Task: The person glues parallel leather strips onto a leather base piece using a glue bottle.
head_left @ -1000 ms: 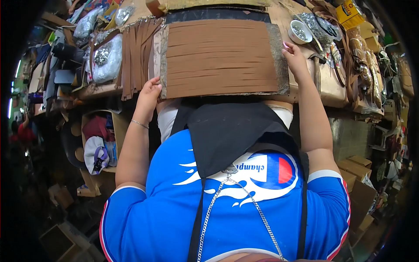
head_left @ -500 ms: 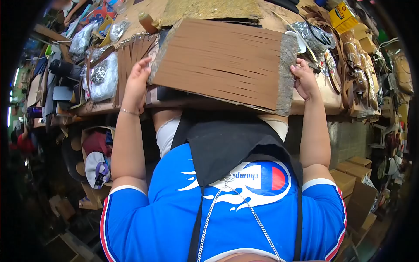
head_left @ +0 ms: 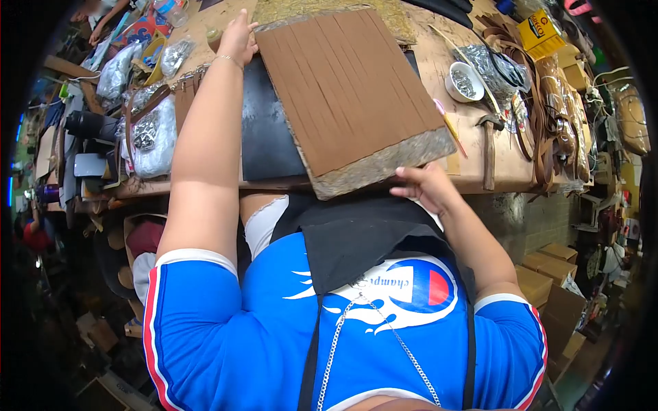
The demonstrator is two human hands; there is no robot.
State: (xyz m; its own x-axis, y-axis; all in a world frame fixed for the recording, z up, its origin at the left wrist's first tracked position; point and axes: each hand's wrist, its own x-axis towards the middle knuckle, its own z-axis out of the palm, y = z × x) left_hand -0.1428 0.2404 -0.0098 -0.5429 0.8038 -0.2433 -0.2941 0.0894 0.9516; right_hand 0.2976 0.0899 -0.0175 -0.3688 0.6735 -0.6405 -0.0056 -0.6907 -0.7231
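Note:
A flat grey-brown board [head_left: 418, 145] carries a brown leather sheet [head_left: 336, 82] with long, roughly parallel slits cut through it. It lies slanted over the bench, its near edge reaching the bench front. My left hand [head_left: 238, 40], arm stretched forward, grips the board's far left corner. At the near edge, my right hand [head_left: 430, 189] has its fingers apart, fingertips right beside the rim. Under the board, part of a black slab [head_left: 271, 127] shows on the left.
On the bench's right are a white bowl of small metal pieces [head_left: 464, 82], a hammer [head_left: 489, 151], a pencil [head_left: 455, 135] and leather straps [head_left: 545, 130]. Plastic bags [head_left: 156, 137] and a black bottle [head_left: 91, 125] crowd the left. A yellow box [head_left: 539, 33] stands at the back right.
The board with the leather sheet has turned from lying crosswise to pointing away from me. My left hand went forward; my right hand came down and inward, its fingers spreading.

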